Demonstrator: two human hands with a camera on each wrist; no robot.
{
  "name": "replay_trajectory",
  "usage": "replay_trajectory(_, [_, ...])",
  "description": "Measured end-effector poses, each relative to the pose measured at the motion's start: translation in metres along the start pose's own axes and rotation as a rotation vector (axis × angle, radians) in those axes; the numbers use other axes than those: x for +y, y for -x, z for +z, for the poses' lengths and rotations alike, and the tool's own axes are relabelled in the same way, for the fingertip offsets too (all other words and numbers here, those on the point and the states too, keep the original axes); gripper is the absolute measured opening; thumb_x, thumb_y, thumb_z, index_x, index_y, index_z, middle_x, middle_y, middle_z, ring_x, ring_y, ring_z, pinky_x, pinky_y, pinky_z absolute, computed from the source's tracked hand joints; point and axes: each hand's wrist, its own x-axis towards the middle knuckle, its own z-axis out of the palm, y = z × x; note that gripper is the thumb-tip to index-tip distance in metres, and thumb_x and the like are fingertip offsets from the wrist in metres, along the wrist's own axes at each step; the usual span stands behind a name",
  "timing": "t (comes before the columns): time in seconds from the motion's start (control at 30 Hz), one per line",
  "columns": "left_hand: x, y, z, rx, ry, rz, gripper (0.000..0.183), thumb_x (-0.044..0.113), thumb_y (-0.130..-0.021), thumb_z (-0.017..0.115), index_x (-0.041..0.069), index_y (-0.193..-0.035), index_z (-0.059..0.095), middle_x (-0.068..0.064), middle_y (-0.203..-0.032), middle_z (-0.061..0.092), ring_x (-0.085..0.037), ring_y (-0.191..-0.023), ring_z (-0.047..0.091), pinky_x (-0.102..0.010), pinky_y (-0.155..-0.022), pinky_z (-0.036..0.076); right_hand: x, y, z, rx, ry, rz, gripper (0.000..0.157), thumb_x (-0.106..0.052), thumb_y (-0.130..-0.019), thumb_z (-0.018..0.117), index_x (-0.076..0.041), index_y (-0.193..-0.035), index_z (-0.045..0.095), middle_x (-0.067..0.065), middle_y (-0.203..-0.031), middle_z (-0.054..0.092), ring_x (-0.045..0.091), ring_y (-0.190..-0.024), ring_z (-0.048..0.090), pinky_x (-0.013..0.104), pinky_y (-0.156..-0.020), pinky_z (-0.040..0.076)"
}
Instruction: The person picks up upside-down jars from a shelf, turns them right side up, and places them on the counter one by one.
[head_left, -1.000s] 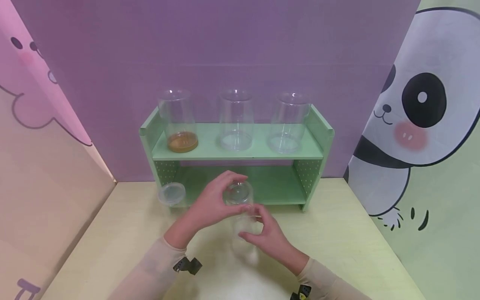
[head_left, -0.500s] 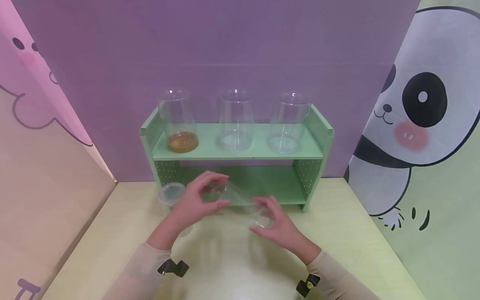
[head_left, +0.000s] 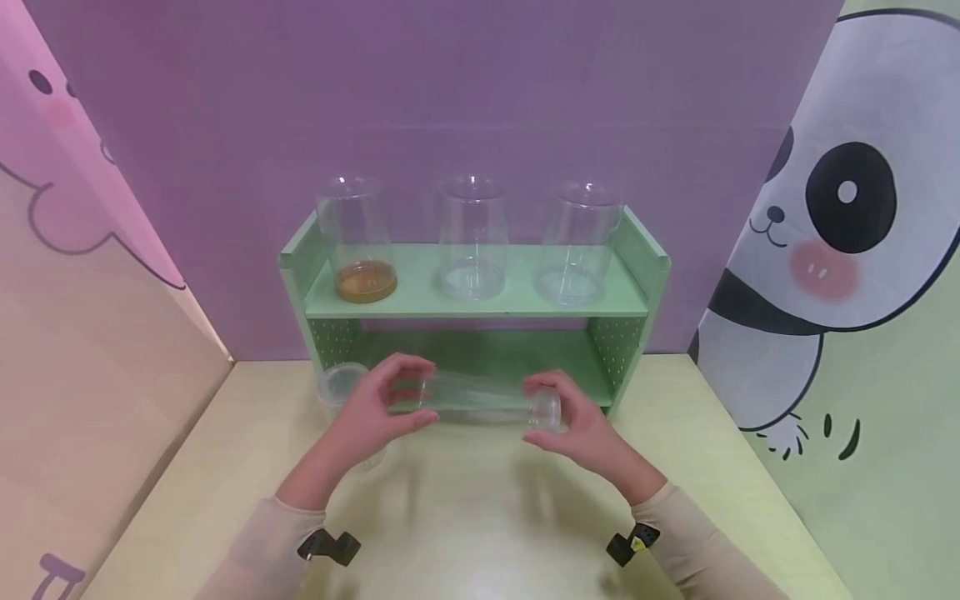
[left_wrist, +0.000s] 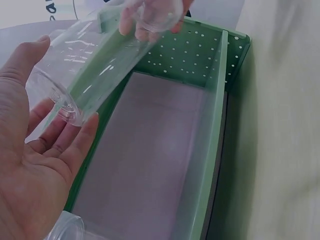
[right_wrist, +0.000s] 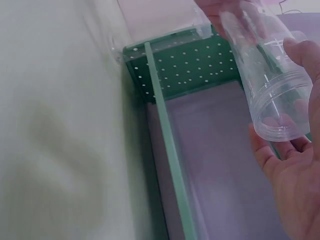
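A clear plastic jar (head_left: pixel 480 400) is held lengthwise, lying level in the air before the shelf's lower opening. My left hand (head_left: pixel 367 408) holds its left end between the curved fingers and thumb. Around the right end, where a ringed band shows, curl the fingers of my right hand (head_left: pixel 573 417). In the left wrist view the see-through jar (left_wrist: pixel 92 65) slants from the left palm up to the other hand. The right wrist view shows the band of the jar (right_wrist: pixel 282 107) between thumb and fingers. Whether anything is inside is hard to tell.
A green two-tier shelf (head_left: pixel 480 315) stands at the back of the pale table (head_left: pixel 465 533). On its top tier are a clear jar with a brown bottom (head_left: pixel 365 282) and two clear ones (head_left: pixel 472 279). Another clear container (head_left: pixel 343 382) stands by the shelf's front left, partly behind my left hand.
The jar has turned from upright to tilted and then level. My hands have moved apart, the left one leftward and the right one rightward and up.
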Motion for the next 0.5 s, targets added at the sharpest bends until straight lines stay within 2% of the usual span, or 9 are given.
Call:
replay_trajectory(0.07, [0.0,0.002,0.0,-0.003,0.013,-0.02,0.062,-0.003,-0.087,0.091,0.005,-0.142,0.062,-0.018,-0.14,0.064,-0.05,-0.127,0.064,-0.05,-0.106,0.063,-0.001,-0.002,-0.003,-0.006,-0.024,-0.02,0.069,0.01,-0.088,0.087,-0.001,-0.149,0.058,0.027,-0.145,0.057,0.033,-0.134,0.058,0.027,-0.111,0.055])
replay_trajectory(0.17, [-0.001,0.004,0.0,0.001,0.01,-0.038,0.063,-0.002,-0.086,0.092,0.005,-0.141,0.062,-0.018,-0.139,0.064,-0.046,-0.127,0.067,-0.052,-0.104,0.063,-0.002,-0.003,-0.007,-0.017,-0.034,-0.042,0.068,0.012,-0.087,0.087,0.001,-0.148,0.058,0.024,-0.145,0.057,0.032,-0.131,0.06,0.029,-0.111,0.056])
replay_trajectory(0.3, [-0.003,0.006,0.0,0.011,-0.006,-0.039,0.064,-0.001,-0.085,0.094,0.005,-0.14,0.062,-0.013,-0.138,0.065,-0.037,-0.127,0.067,-0.041,-0.105,0.063,-0.003,-0.005,-0.011,-0.019,-0.034,-0.06,0.067,0.012,-0.087,0.086,0.002,-0.147,0.059,0.014,-0.144,0.06,0.024,-0.127,0.062,0.031,-0.109,0.059])
replay_trajectory(0.4, [-0.003,0.006,0.0,0.014,-0.009,-0.031,0.063,-0.002,-0.085,0.094,0.006,-0.139,0.063,-0.013,-0.137,0.066,-0.04,-0.127,0.066,-0.035,-0.106,0.062,-0.004,-0.005,-0.014,-0.017,-0.049,-0.068,0.066,0.014,-0.087,0.084,0.003,-0.147,0.058,0.013,-0.143,0.061,0.022,-0.126,0.062,0.033,-0.107,0.06])
replay_trajectory(0.5, [-0.005,0.007,0.001,0.012,-0.044,-0.039,0.061,0.003,-0.085,0.095,0.009,-0.137,0.064,-0.01,-0.135,0.067,-0.041,-0.126,0.066,-0.032,-0.105,0.062,-0.005,-0.006,-0.016,-0.003,-0.115,-0.05,0.065,0.017,-0.088,0.079,0.005,-0.147,0.056,0.013,-0.142,0.061,0.025,-0.124,0.063,0.034,-0.101,0.063])
